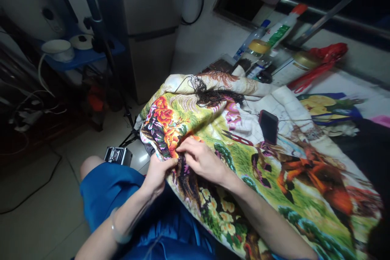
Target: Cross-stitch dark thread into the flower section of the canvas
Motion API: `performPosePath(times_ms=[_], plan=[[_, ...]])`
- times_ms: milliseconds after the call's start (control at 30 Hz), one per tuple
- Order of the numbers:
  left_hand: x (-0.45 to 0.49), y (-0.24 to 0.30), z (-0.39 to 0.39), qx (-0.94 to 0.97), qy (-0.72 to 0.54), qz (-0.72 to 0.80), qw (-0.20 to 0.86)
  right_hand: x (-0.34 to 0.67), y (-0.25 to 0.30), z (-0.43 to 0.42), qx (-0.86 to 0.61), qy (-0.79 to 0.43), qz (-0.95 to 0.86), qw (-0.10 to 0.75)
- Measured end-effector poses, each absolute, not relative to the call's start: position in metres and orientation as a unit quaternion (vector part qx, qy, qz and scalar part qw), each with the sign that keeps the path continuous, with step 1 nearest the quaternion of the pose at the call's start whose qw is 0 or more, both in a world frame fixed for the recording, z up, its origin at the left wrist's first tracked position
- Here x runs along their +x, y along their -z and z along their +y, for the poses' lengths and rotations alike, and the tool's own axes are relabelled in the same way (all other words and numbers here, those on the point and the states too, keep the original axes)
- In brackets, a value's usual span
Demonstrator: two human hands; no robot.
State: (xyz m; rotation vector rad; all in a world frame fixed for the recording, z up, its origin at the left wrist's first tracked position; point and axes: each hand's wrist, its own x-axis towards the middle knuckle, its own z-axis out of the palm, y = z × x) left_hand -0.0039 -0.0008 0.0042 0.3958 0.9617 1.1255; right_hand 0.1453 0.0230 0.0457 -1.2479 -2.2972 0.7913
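Observation:
A large cross-stitch cloth (pixel 227 156) with flowers, trees and an orange-brown animal figure drapes over the table and down toward my lap. Its near left edge is held by my left hand (pixel 157 172), the thumb on top and the fingers underneath. Just right of it, my right hand (pixel 202 158) has thumb and fingertips pinched together at the stitched surface beside the orange flowers; what they hold is too small to make out. A bundle of dark thread (pixel 210 93) lies on the cloth beyond my hands. To the right rest red-handled thread snips (pixel 239 138) and a dark phone (pixel 268 126).
At the back right stand a yellow-lidded jar (pixel 258 46), a red-capped bottle (pixel 282 28) and a red plastic bag (pixel 330 55). On the left are a black stand (pixel 114 73), a small silvery case (pixel 118 155) on the floor and a refrigerator (pixel 149 12).

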Motion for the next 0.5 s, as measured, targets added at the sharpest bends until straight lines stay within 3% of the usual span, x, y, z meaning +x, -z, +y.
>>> performPosePath(times_ms=[167, 367, 500], plan=[[-0.004, -0.007, -0.001, 0.154, -0.503, 0.41, 0.745, 0.154, -0.041, 0.0, -0.416, -0.197, -0.873, 0.159], [-0.002, -0.008, 0.0, 0.117, -0.498, 0.42, 0.75, 0.154, -0.033, 0.001, -0.299, 0.042, -0.922, 0.244], [-0.002, -0.01, 0.001, 0.106, -0.497, 0.426, 0.749, 0.155, -0.025, 0.01, -0.229, 0.085, -0.941, 0.234]])
